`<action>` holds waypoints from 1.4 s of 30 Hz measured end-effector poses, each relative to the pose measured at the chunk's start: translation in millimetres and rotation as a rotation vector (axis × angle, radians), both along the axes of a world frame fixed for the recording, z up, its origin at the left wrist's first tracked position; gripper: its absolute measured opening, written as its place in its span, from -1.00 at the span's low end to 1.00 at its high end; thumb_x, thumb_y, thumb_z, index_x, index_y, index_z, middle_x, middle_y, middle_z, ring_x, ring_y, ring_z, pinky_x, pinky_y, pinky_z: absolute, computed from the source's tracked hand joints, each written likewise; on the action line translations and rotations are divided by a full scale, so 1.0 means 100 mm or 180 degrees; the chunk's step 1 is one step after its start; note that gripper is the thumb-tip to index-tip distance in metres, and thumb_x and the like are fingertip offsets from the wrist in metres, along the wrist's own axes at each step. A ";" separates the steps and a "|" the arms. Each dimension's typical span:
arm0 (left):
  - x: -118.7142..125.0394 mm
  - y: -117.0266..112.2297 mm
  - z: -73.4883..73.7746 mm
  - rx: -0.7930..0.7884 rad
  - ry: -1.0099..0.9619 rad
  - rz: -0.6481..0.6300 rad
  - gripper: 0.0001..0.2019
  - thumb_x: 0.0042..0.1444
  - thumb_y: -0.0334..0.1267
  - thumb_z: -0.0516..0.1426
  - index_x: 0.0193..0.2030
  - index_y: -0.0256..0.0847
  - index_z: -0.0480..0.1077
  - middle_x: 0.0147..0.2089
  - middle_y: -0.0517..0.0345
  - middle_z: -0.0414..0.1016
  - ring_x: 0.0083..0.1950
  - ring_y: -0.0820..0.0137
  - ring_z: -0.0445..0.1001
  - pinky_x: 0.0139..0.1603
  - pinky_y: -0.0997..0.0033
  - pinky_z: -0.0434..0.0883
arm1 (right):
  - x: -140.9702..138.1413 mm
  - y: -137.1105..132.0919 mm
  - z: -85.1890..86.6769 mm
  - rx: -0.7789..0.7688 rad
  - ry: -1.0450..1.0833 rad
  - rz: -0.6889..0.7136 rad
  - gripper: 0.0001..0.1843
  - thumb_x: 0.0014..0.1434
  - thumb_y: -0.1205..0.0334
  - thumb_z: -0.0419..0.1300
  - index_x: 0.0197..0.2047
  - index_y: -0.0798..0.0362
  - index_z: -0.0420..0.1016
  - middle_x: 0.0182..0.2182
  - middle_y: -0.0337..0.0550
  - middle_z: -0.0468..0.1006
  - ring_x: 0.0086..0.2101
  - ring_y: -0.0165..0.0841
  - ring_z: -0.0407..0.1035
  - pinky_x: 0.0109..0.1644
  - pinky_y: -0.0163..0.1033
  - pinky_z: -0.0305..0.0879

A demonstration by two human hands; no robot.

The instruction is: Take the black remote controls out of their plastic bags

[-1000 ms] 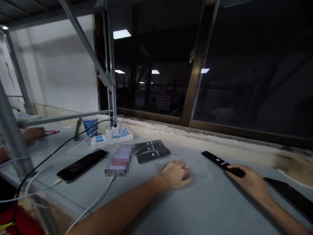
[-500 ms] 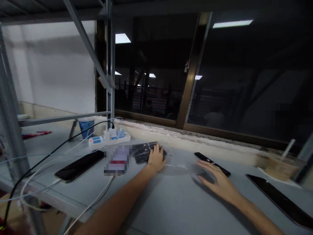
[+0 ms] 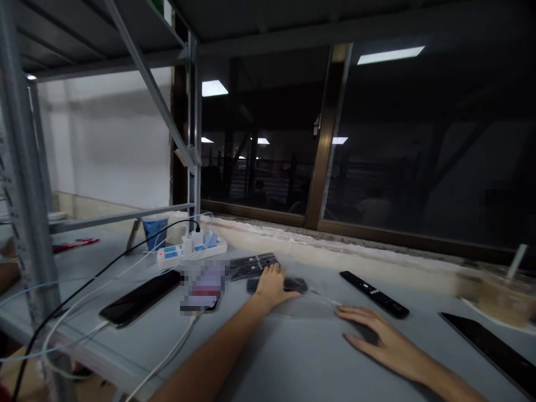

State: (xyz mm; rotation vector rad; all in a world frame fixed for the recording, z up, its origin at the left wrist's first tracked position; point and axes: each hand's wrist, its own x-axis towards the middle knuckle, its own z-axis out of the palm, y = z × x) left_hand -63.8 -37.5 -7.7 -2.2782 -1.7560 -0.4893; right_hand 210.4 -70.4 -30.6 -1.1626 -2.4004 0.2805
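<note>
Along the window-side edge of the grey bench (image 3: 293, 357), bare surface lies between my hands. My left hand (image 3: 273, 283) curls loosely over a bagged black remote (image 3: 293, 285), its long axis running three to nine o'clock. My right hand (image 3: 377, 335) rests flat, fingers spread, another remote (image 3: 374, 293) at its twelve.

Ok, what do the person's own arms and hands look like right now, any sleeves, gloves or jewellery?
Both are bare. The left hand and its forearm show no glove, sleeve, watch or ring. The right hand is likewise ungloved, its forearm uncovered to the frame edge. The dim light could hide small details.
</note>
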 end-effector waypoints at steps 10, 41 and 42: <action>-0.07 0.01 0.16 0.0166 -0.0117 0.0152 -0.51 0.11 0.15 -0.07 -0.01 -0.21 0.23 -0.17 0.01 0.43 -0.18 0.25 0.45 -0.23 0.36 0.34 | -0.16 -0.16 0.09 -0.0156 -0.0016 0.0118 -0.45 0.08 -0.05 0.09 0.14 -0.15 0.24 0.11 -0.17 0.33 0.10 -0.19 0.16 0.19 0.03 0.05; 0.29 -0.18 0.01 0.0535 0.0017 -0.1451 -0.50 0.02 0.17 0.04 -0.05 -0.15 0.27 -0.18 0.08 0.39 -0.14 0.29 0.38 -0.07 0.36 0.26 | -0.07 0.15 0.11 -0.0385 0.1812 -0.0498 -0.50 -0.12 -0.26 0.13 -0.39 0.01 0.58 -0.16 -0.01 0.52 -0.06 -0.13 0.32 0.05 -0.03 0.19; 0.29 -0.19 0.01 0.0547 0.0028 -0.1476 -0.50 0.02 0.17 0.04 -0.04 -0.15 0.27 -0.18 0.08 0.39 -0.14 0.29 0.38 -0.07 0.36 0.25 | -0.08 0.13 0.13 -0.0488 0.1768 -0.0460 -0.50 -0.10 -0.25 0.12 -0.37 0.01 0.58 -0.16 -0.01 0.52 -0.07 -0.13 0.32 0.03 -0.04 0.22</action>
